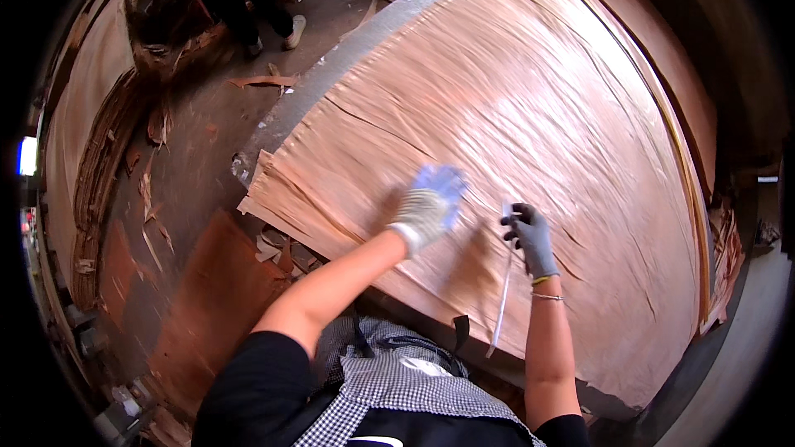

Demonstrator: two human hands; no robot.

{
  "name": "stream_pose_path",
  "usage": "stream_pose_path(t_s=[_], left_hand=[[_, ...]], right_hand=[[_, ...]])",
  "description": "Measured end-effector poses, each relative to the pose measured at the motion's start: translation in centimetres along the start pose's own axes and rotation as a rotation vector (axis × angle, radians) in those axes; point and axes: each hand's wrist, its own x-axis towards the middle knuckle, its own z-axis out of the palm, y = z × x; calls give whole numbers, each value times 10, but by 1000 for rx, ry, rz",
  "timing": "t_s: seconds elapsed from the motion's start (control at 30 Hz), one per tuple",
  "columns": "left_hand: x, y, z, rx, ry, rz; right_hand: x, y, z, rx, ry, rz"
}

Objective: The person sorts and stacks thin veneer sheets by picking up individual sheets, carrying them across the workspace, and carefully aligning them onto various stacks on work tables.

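A large, wrinkled sheet of light reddish wood veneer [497,141] lies in front of me, with ripples and dark split lines running across it. My left hand [431,207], in a white glove with a blue palm and fingers, is stretched out over the sheet. It is smeared by motion, and I cannot tell whether it touches the wood. To its right, my right hand [532,240] wears a grey glove with dark fingertips. Its fingers are pinched on a narrow white strip [503,302], which hangs down toward the sheet's near edge.
A grey edge [331,62] borders the sheet's far left side. Another curved stack of veneer [103,170] stands at the left. Scraps [149,207] and a reddish sheet [215,306] lie on the floor. A person [248,0] stands at the upper left.
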Motion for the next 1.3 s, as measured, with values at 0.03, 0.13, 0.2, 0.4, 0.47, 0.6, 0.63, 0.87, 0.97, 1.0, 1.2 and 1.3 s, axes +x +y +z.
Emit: stream_pose_path(t_s=[0.03, 0.13, 0.2, 0.4, 0.47, 0.6, 0.63, 0.87, 0.97, 1.0, 1.2, 1.3], left_hand=[[-20, -25, -21, -54, 44, -123], [-77, -101, -43, 371, 126, -413], [-86, -135, -48, 377, 118, -454], [-87, -149, -57, 299, 113, -411], [-85, -153, -60, 294, 185, -366], [-67, -173, -86, 259, 214, -316], [-56, -180, -96, 271, 219, -322], [-36, -211, -84, 390, -16, -125], [-33, -209, -86, 463, -28, -119], [-28, -203, -88, 488, -26, -120], [20, -81, -53, 306, 6, 58], [25, -41, -40, 224, 14, 96]], right_hand=[[6, -8, 16, -6, -84, 37], [25, -50, 92, -112, -269, 11], [38, -75, 143, -128, -321, -5], [75, -110, 244, -66, -333, -83], [87, -119, 267, -82, -364, -111], [110, -116, 296, -216, -253, -119], [108, -118, 297, -245, -235, -89], [104, -90, 288, -409, -251, -343], [107, -76, 242, -534, 67, -529], [98, -72, 216, -340, -14, -329], [35, -34, 124, 37, 19, -47], [-2, -25, 53, 292, -33, -23]])
